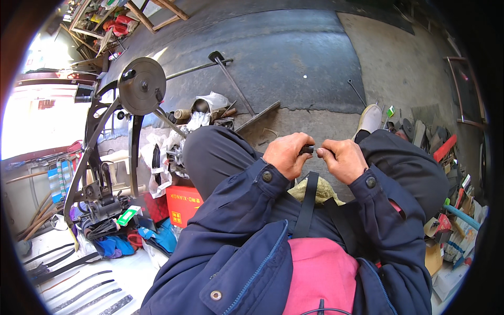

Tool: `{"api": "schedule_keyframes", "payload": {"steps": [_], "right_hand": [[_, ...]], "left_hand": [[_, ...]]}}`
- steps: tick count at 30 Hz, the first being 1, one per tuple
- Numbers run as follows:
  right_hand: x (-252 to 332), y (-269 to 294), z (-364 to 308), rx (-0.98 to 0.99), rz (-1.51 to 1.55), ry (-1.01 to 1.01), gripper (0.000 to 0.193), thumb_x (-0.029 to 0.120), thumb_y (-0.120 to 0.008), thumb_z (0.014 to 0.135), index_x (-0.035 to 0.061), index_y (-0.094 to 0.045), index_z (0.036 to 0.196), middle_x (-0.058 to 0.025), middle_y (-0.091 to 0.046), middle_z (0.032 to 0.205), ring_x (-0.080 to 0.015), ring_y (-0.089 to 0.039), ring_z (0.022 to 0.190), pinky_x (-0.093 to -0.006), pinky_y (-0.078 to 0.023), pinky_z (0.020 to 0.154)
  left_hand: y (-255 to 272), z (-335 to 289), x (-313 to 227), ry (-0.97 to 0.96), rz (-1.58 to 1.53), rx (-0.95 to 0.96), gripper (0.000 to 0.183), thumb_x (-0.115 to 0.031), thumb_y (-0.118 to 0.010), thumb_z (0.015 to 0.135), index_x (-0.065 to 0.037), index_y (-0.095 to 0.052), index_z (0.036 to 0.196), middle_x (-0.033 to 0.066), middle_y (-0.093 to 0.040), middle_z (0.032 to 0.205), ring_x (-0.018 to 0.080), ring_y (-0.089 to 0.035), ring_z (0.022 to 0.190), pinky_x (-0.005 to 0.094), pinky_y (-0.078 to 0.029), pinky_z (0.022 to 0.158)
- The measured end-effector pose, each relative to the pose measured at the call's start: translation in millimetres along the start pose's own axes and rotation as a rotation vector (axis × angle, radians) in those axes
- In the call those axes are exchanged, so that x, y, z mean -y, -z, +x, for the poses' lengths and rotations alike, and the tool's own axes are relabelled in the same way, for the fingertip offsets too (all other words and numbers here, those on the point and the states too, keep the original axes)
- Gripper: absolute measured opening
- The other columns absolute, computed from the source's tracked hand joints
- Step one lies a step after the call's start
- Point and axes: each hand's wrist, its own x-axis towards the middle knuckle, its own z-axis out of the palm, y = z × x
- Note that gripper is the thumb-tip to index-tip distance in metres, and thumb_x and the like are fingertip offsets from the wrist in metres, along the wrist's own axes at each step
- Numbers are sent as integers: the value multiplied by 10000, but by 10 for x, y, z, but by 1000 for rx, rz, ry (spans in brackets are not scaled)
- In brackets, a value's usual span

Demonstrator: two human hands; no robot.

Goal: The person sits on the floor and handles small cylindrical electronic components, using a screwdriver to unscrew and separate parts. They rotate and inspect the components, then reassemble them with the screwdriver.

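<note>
My left hand [287, 156] is closed, with thumb and fingers pinching a small black piece [306, 150] whose exact kind I cannot make out. My right hand [344, 160] is closed too; its thumb and forefinger meet the other end of the piece, close to my left fingertips. Both hands are above my lap, between my knees. Below them, a flat black strap [307, 205] lies over my lap, and a second black strap [341, 224] slants beside it. Pale yellowish cloth or plastic [325, 190] shows behind the straps.
At left stands a black metal machine with a round wheel [142, 85]. A red box [182, 205] sits beside my left leg. Black strips [86, 289] lie on a white surface at lower left. A metal post with a foot [233, 81] stands ahead. Tools and scraps [420, 137] crowd the right.
</note>
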Motion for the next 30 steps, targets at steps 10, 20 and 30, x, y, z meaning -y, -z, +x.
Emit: {"api": "schedule_keyframes", "payload": {"steps": [10,20,30], "right_hand": [[57,-58,-44,-10,2,-32,201,192,-665,886,15,-715,804,-213,-656,691,-401,-660,678,-481,-501,609],[68,-51,10,62,-24,-70,233,200,-659,881,-21,-723,846,-224,-641,676,-335,-637,603,-430,-479,594],[132,-95,-15,71,-270,-73,278,280,-677,873,12,-746,844,-200,-674,698,-359,-678,650,-437,-513,610]], "left_hand": [[-13,-26,-33,35,17,39,249,-63,-760,796,-40,-658,1022,158,-675,937,362,-679,893,412,-542,753],[-52,-54,2,-16,121,91,268,-54,-756,786,-33,-663,1037,156,-677,941,370,-672,901,421,-545,770],[-184,-67,-54,-3,191,70,177,-50,-682,821,-48,-644,994,163,-666,890,383,-660,848,456,-524,721]]}}
